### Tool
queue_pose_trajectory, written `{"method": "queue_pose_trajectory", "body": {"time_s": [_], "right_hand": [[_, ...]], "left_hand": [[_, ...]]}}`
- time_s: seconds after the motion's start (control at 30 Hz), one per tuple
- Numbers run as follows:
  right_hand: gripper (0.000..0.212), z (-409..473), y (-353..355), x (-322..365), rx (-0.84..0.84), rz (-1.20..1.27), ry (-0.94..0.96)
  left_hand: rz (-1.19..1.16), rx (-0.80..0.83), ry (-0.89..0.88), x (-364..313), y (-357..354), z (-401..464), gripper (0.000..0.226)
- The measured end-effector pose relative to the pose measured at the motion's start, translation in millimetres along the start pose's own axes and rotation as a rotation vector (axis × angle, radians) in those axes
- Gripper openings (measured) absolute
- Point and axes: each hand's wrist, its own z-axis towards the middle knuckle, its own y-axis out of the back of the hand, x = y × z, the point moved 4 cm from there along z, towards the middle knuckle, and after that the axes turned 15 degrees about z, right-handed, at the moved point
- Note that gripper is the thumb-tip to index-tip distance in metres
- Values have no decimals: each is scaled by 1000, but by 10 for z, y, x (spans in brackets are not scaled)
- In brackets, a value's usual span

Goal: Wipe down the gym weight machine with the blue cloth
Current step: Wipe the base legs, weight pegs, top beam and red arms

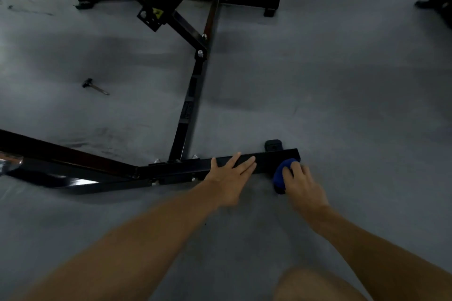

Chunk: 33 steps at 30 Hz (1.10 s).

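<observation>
The black steel frame of the weight machine (188, 110) lies low across the grey floor, with a long spine bar running back to a padded part at the top. Its near cross bar (269, 159) ends at the right beside a black rubber foot (272, 145). My left hand (230, 176) rests flat on this cross bar with straight, spread fingers. My right hand (302, 182) grips a bunched blue cloth (281, 173) and presses it against the bar's right end.
A small black-handled pin (94, 86) lies loose on the floor to the left. Another black piece of equipment (437, 5) sits at the far right edge. My bare knee (318, 286) shows at the bottom. Grey floor surrounds the frame.
</observation>
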Motion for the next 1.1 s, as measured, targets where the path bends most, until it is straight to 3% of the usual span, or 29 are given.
{"method": "queue_pose_trajectory", "body": {"time_s": [0.1, 0.2, 0.33, 0.47, 0.53, 0.67, 0.8, 1.0, 1.1], "right_hand": [[43, 3, -136, 160, 37, 34, 18], [49, 63, -247, 145, 29, -30, 60], [49, 52, -278, 27, 34, -51, -22], [32, 30, -54, -21, 100, -29, -279], [27, 67, 175, 24, 112, 48, -264], [9, 242, 990, 488, 25, 412, -4], [13, 400, 2126, 1428, -70, 618, 365], [29, 225, 3848, 3088, -305, 829, 756], [20, -51, 4496, 3875, -319, 976, 878]], "left_hand": [[24, -47, 25, -63, -57, -10, 105], [84, -70, 36, -94, -104, -21, 107], [85, -117, 21, -68, -129, -33, 104], [64, -151, 15, 47, -112, -170, 99], [15, -210, 1, 209, 20, -294, 91], [-321, -342, 33, 682, 490, -704, 89], [-677, -626, 150, 1331, 1103, -1365, 95], [-735, -1102, 374, 2472, 1788, -3111, 17], [-701, -1286, 502, 2836, 1934, -4157, 23]]}}
